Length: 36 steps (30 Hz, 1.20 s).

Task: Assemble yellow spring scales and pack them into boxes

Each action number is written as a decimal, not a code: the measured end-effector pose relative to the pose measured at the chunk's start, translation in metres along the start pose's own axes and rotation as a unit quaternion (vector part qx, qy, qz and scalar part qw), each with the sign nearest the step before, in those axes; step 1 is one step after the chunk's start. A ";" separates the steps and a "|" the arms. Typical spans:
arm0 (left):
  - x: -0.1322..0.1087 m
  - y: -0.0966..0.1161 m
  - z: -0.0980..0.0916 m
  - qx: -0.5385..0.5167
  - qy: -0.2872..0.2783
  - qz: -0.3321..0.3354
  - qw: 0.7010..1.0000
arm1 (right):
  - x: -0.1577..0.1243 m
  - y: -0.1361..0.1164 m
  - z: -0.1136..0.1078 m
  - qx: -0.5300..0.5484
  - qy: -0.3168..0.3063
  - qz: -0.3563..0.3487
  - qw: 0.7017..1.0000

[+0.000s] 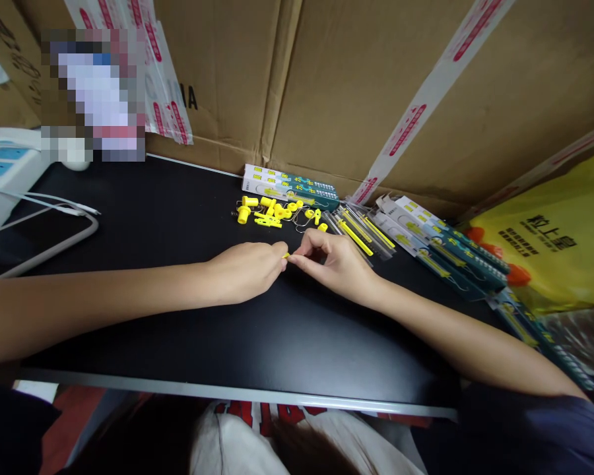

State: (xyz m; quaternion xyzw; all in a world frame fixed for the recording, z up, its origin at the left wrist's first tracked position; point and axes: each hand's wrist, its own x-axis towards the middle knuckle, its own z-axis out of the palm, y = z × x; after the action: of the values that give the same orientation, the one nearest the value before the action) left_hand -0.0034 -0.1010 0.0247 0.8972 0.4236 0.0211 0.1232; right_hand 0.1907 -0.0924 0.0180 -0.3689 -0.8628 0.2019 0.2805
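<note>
My left hand [250, 270] and my right hand [339, 267] meet fingertip to fingertip above the black tabletop [321, 356]. Between them is a small yellow plastic part [286, 256], mostly hidden by the fingers. Both hands are closed in a pinch on it. Just behind lies a loose group of yellow plastic pieces [277, 210], with a few thin metal springs [234, 213] and a wire hook [301, 223] among them. Several clear tubes with yellow strips [359, 231] lie beyond my right hand.
Printed spring-scale boxes [290, 188] stand at the back, and more boxes [438, 244] lie at right. A yellow bag [549, 231] sits beyond them. At left are a white power strip [10, 168] with cables and a dark device [39, 234]. Cardboard [336, 86] walls the back.
</note>
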 end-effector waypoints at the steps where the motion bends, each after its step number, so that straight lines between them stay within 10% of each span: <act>1: 0.000 0.000 0.000 -0.002 0.001 -0.004 1.000 | -0.001 0.000 0.000 -0.018 -0.001 -0.010 1.000; 17: 0.001 -0.001 0.002 0.016 0.041 0.010 0.999 | -0.004 0.006 0.003 -0.178 0.047 -0.170 0.968; 26: 0.004 -0.003 -0.005 0.078 0.062 0.013 0.995 | 0.003 0.002 -0.012 -0.088 0.007 -0.073 0.993; 36: 0.003 -0.002 -0.005 0.066 0.038 0.014 0.997 | 0.004 0.007 -0.014 -0.210 -0.062 -0.146 0.965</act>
State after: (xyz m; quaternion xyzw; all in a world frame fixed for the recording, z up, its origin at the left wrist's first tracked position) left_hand -0.0036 -0.0959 0.0286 0.9077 0.4158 0.0289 0.0478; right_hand 0.2012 -0.0833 0.0264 -0.2768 -0.9458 -0.0042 0.1696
